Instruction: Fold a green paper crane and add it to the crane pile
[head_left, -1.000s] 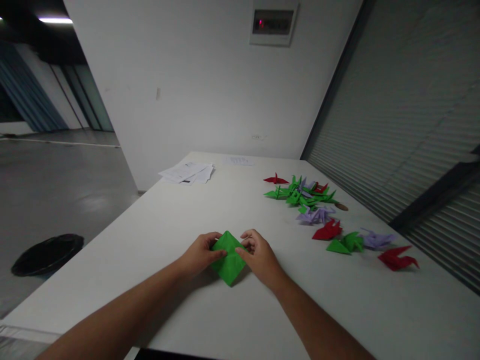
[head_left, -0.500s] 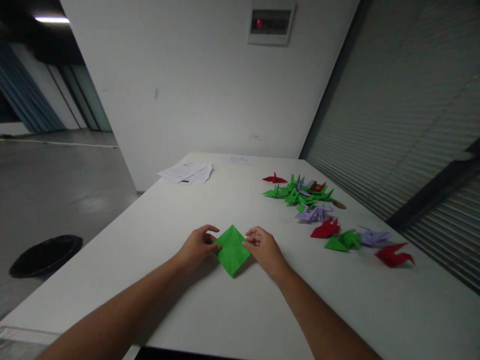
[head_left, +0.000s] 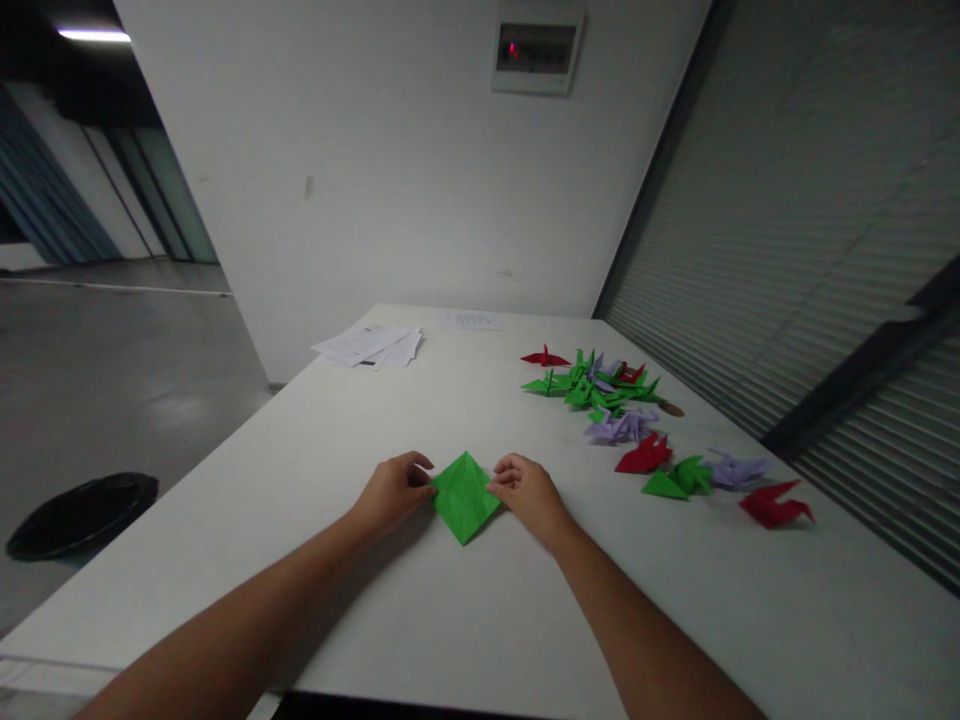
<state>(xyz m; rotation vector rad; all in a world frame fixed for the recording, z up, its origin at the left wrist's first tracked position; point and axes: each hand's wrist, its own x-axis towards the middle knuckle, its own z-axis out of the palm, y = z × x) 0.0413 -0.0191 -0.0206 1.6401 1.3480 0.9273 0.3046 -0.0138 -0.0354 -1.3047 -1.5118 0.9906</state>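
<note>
A folded piece of green origami paper [head_left: 465,498], diamond-shaped with a crease down its middle, is held between my two hands just over the white table [head_left: 360,620]. My left hand [head_left: 397,488] pinches its left corner between thumb and fingers. On the other side, my right hand [head_left: 527,490] grips the right corner the same way, its fingers curled. One point of the diamond faces me and the opposite one faces the wall.
Right of my hands lie a red paper crane [head_left: 775,505], a green one [head_left: 681,479] and a purple one [head_left: 736,470]. Farther back is a pile of cranes [head_left: 592,385]. Printed sheets [head_left: 367,345] rest at the back left. A black-lined bin [head_left: 82,515] stands on the floor.
The green paper's near point has shifted slightly away from me, and the sheet looks a little flatter. Both hands keep their hold on its corners. The view has turned slightly right.
</note>
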